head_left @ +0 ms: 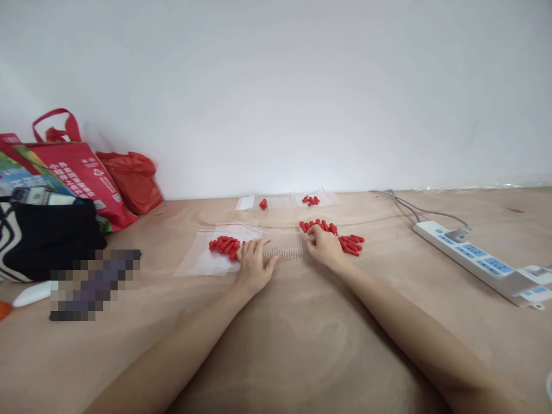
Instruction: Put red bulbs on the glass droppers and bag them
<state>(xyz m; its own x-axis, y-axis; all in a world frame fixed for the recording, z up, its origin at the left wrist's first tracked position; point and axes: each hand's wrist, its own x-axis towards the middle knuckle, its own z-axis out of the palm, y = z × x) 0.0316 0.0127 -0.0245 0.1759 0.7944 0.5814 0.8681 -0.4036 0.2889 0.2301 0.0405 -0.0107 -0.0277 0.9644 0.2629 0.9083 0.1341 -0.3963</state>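
Observation:
My left hand (255, 263) rests with fingers apart at the left end of a row of thin clear tubes (282, 244). Just left of it, small red pieces (224, 244) lie in a pile on a clear plastic bag (194, 259). At the row's right end, my right hand (321, 244) has its fingers pinched together; what they hold, if anything, is too small to make out. Beside and behind that hand lie more red pieces (351, 244) on the table.
Farther back are a small bag with red pieces (310, 200) and a white card (245, 202). A power strip (470, 253) with grey cables stands right. Left are a red shopping bag (92, 178), an orange-red bag (135, 181), a black bag (52, 236) and a blurred-out object (97, 284).

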